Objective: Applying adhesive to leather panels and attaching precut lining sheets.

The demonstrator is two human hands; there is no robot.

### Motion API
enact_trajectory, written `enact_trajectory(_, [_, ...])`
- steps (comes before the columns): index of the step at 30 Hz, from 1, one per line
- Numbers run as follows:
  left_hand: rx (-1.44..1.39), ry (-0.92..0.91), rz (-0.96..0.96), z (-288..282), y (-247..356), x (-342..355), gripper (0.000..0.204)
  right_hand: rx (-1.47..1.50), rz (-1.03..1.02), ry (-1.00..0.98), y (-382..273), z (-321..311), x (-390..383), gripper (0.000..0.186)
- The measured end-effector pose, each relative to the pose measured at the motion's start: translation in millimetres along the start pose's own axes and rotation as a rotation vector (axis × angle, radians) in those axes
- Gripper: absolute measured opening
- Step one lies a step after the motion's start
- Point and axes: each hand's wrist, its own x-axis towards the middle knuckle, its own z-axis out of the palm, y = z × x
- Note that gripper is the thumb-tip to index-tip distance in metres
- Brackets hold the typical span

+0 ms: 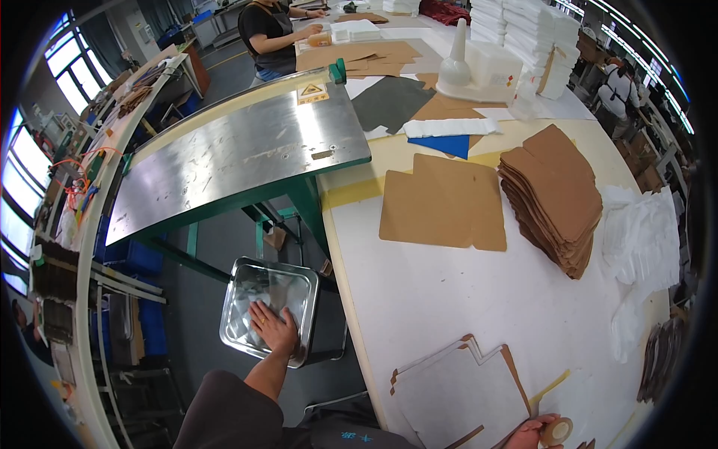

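Observation:
My left hand lies flat on the shiny square metal seat of a stool, fingers stretched out and a ring on one of them. At the table's near edge my right hand is closed around a roll of tape, partly cut off by the picture's rim. Just beyond that hand, a yellowish strip lies on the white tabletop. Beside the hand is a pale sheet piece with brown edges and a stepped notch. Farther off, a flat tan cut piece lies by a stack of brown cut pieces.
A green-framed machine with a steel top stands at the left. Toward the back are a white plastic bottle, a white jug and tall white stacks. Crumpled white material lies right. Another person works across the table.

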Motion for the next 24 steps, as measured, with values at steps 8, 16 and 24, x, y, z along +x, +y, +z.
enact_trajectory(8, [0.004, -0.026, -0.012, -0.6, 1.9, 1.3, 0.081, 0.012, -0.016, 0.033, -4.5, -7.7, 0.3, 0.064])
enact_trajectory(16, [0.007, 0.001, -0.007, 0.3, -2.5, 0.5, 0.08, 0.009, -0.001, 0.041, -8.1, -17.2, 2.0, 0.067])
enact_trajectory(24, [0.013, 0.033, 0.014, 1.9, -2.4, -0.5, 0.08, 0.049, -0.019, 0.095, -11.1, -18.1, 0.2, 0.067])
